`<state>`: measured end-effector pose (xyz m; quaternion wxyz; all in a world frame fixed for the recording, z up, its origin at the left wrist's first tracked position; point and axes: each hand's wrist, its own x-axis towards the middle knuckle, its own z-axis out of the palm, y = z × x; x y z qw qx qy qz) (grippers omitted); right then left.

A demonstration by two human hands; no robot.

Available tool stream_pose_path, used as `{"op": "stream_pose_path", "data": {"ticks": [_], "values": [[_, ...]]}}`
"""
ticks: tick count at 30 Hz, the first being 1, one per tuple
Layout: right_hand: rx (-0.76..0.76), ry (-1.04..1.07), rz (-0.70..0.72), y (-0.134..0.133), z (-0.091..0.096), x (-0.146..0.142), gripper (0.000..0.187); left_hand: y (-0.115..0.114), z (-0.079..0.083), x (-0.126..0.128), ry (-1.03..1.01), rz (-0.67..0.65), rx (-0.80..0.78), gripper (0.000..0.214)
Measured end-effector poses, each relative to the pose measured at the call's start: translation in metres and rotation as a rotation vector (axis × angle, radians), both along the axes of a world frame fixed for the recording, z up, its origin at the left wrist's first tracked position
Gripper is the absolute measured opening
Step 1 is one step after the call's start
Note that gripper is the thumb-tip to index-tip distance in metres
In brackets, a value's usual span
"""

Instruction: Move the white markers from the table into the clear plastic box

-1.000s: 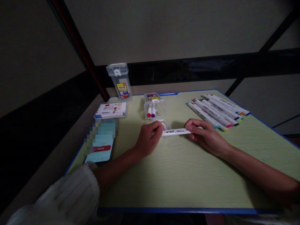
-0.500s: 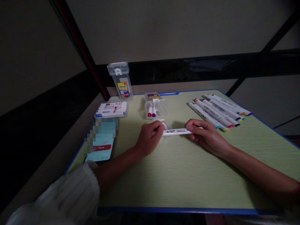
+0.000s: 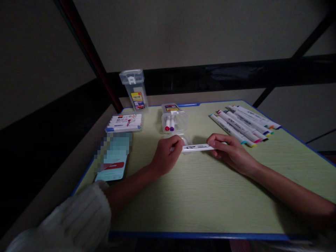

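A white marker (image 3: 198,147) with black print lies level between my two hands, over the middle of the table. My left hand (image 3: 167,155) is closed around its left end, and my right hand (image 3: 231,152) pinches the right end between thumb and fingers. Both tips of the marker are mostly covered by my fingers. Just beyond my left hand, a clear plastic box (image 3: 182,120) lies on its side with its mouth towards me. Inside it are a red-ended marker (image 3: 167,124) and a purple-ended marker (image 3: 172,124). The box's clear lid (image 3: 185,139) is partly hidden behind my left hand.
Several white markers (image 3: 236,126) with coloured ends lie in a row at the right. A lidded clear box (image 3: 138,94) stands at the back left. Before it are a flat pack of pens (image 3: 124,123) and a phone (image 3: 114,168). Blue edging (image 3: 199,236) borders the table.
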<state>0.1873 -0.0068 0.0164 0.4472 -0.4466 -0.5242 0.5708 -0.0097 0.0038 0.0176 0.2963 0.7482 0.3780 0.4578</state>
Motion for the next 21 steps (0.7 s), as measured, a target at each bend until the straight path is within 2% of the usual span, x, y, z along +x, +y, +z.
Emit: {"op": "stream_pose_path", "data": {"ticks": [21], "values": [[0.036,-0.112,0.023,0.0007,-0.0019,0.0039,0.025,-0.0002,0.0006,-0.0004,0.009,-0.010,0.025,0.022]]}}
